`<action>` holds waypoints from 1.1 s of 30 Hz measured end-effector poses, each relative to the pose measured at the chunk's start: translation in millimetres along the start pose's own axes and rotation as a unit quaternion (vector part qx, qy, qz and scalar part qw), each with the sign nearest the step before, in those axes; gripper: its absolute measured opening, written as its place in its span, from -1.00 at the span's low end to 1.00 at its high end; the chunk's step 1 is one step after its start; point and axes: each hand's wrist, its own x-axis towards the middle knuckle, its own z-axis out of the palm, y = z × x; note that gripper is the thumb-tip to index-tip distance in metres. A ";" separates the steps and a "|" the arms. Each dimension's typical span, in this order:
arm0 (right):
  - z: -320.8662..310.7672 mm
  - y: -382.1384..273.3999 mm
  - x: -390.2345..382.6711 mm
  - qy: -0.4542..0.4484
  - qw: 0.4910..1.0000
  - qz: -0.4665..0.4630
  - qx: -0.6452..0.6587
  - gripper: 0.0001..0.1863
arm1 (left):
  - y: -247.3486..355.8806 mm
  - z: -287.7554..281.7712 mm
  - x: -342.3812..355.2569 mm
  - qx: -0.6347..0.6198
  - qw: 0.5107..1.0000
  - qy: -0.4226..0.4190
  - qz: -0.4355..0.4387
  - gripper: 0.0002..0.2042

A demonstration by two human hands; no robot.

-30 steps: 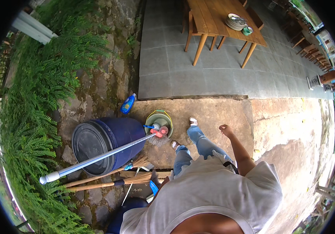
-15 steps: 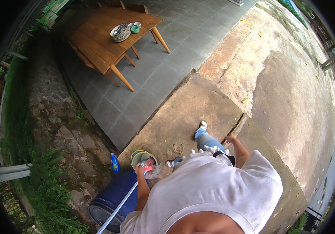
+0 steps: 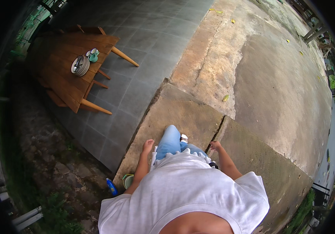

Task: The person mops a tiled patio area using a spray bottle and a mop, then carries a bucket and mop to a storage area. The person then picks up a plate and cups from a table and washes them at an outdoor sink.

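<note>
Left hand (image 3: 148, 146) and right hand (image 3: 215, 146) hang half-curled, seemingly empty; a bucket (image 3: 127, 180) partly behind the left forearm (image 3: 141, 171); stacked plates (image 3: 81, 66) and cups (image 3: 93, 58) near the wooden table's (image 3: 58, 58) right edge.

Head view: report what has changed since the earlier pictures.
The view has turned right, so the wooden table sits farther left. The left hand, at the mop by the bucket just before, is now away from both, beside the jeans, holding nothing visible. Mop and barrel no longer show. The plates stay stacked on the table, the blue bottle beside the bucket, the right hand out to the right.
</note>
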 end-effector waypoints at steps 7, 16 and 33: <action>-32.7 -104.2 55.2 0.011 0.991 -0.009 0.133 -0.65 | 37.4 -16.6 63.3 0.017 0.994 0.057 -0.091 -0.76; -95.3 -230.5 63.8 0.027 0.998 0.035 0.052 -0.62 | 91.1 -10.6 140.3 0.075 0.972 -0.095 -0.199 -0.71; -149.3 -532.1 206.4 -0.049 0.991 -0.069 -0.108 -0.61 | 214.1 -12.6 241.1 -0.183 0.953 0.192 -0.147 -0.71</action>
